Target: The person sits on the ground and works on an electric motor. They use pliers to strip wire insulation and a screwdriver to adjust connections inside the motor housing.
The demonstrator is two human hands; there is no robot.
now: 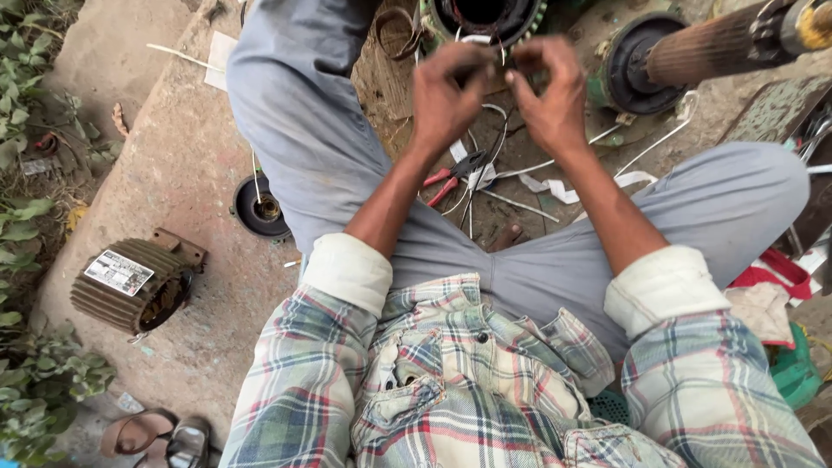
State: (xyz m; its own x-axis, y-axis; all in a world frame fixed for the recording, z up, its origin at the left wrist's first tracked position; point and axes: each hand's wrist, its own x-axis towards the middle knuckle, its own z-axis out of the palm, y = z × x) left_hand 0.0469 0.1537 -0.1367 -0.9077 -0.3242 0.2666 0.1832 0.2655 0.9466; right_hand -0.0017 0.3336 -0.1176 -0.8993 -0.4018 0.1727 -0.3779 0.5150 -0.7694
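While both my hands are meeting just below the motor stator (pixel 482 16), my left hand (pixel 446 91) and right hand (pixel 549 94) are pinching thin white wires (pixel 496 113) between pressed fingertips. Beneath the grip, red-handled pliers (pixel 451 178) and white tape strips (pixel 555 189) are lying between my knees. Right of the grip, a rotor (pixel 693 48) is lying. Far left, a ribbed motor housing (pixel 130 286) is resting on concrete.
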